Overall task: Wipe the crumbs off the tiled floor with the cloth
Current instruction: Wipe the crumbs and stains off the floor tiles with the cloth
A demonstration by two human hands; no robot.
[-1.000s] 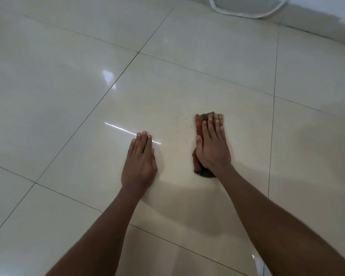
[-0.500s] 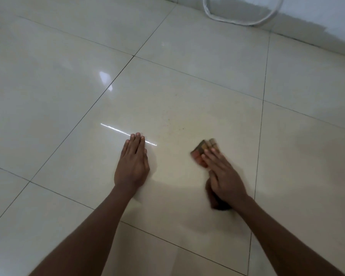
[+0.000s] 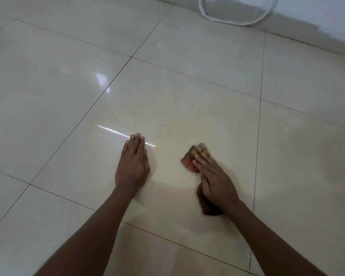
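Both hands are down on the floor [image 3: 187,80], on one large cream tile. Left hand [image 3: 133,163] lies flat and open, palm down, fingers together and pointing toward 12 o'clock, with nothing under it or in it; its fingertips reach a thin bright streak of reflected light [image 3: 116,132] that runs from 10 o'clock to 4 o'clock across the tile. Right hand [image 3: 213,180] sits at 3 o'clock of the left, well apart from it, fingers stretched out flat and angled toward 11 o'clock. It presses a cloth [image 3: 194,155] against the tile rather than gripping it: the fingers lie spread over the top of the fabric, not curled around it.

That cloth is a folded piece with a brown, orange and tan check. Its far end sticks out past the right fingertips at 11 o'clock, and a darker part shows below the palm near the wrist at 6 o'clock; the middle is hidden by the hand. The right hand and cloth are slightly blurred.

Crumbs [image 3: 170,121] show as a faint scatter of fine reddish and dark specks on the same tile, at 11 o'clock from the cloth and at 1 o'clock from the left hand, apart from both. They are too small to count.

At 12 o'clock, far off by the wall [image 3: 327,14], a white loop of cord [image 3: 204,15] lies on the floor.
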